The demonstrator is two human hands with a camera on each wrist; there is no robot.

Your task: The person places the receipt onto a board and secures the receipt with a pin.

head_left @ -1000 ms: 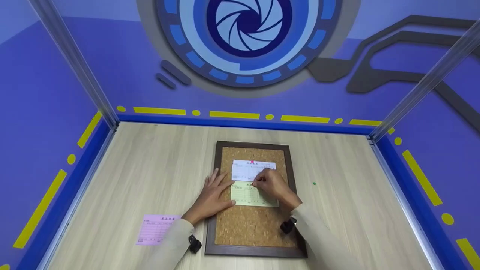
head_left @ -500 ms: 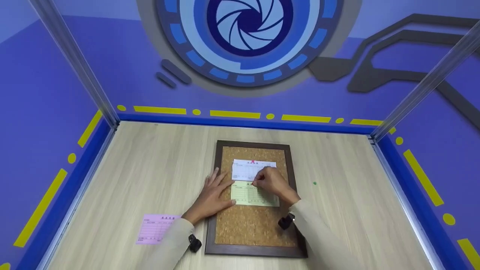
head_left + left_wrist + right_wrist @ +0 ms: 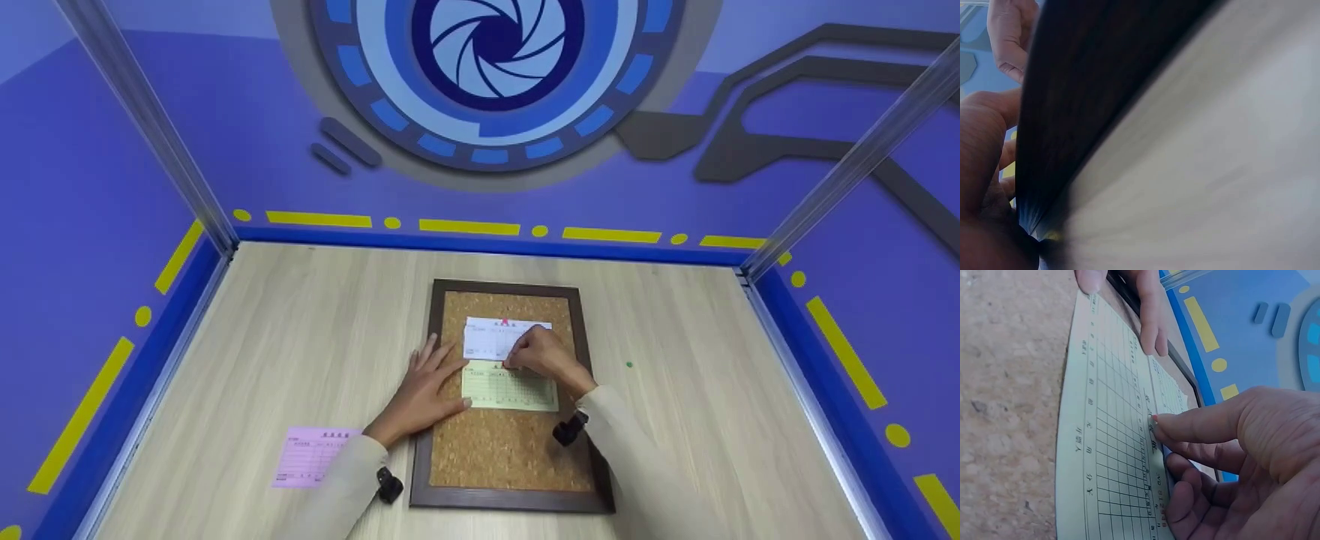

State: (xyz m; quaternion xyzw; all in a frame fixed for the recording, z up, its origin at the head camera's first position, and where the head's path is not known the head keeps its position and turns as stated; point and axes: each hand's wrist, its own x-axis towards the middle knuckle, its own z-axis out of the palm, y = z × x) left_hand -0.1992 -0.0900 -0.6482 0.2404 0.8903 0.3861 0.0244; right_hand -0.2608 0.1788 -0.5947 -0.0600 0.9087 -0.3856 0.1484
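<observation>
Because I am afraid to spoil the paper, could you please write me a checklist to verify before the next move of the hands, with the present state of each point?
1. Green slip lies on the corkboard: ok.
2. Left hand touches the slip's left edge: ok.
3. Right hand pinches the red pin near the slip's top edge: ok.
4. Red pin fully pushed in: cannot tell, the fingers cover most of it.
5. White slip has its own pin at the top: ok.
6. Pink slip on the corkboard: not ok, it lies on the table, partly hidden by the left sleeve.
</observation>
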